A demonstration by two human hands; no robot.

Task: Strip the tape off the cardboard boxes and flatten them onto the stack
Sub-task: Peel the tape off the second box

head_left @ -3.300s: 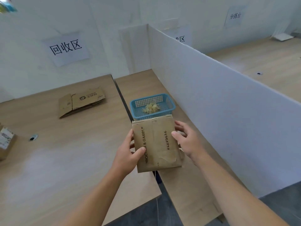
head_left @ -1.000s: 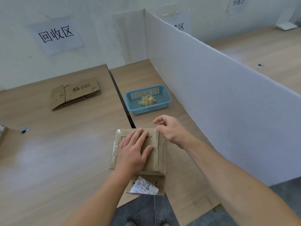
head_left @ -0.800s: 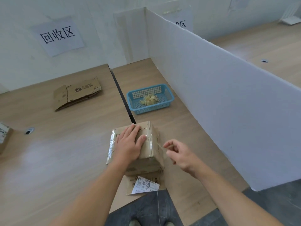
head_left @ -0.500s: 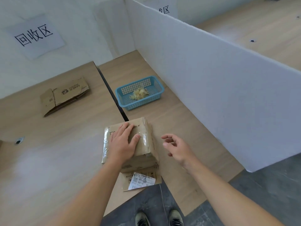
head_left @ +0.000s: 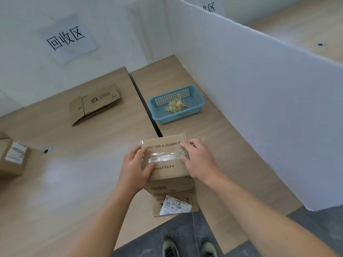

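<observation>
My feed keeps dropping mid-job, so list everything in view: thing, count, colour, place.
taped box: one, brown, near table edge, under both hands
clear tape: one strip, across that box's top
flattened cardboard: one, brown with a white label, partly under the taped box
flat stack: one, brown, far on the left table
small box: one, brown with a white label, left edge of view
basket: one, blue, right table, beyond the taped box
tape scraps: one clump, yellowish, in the basket
divider: one, white, right side
paper signs: two, white, back wall
shoes: two, dark, floor
left grip: bare hand on the box's left side
right grip: bare hand, fingertips at the tape's right end
</observation>
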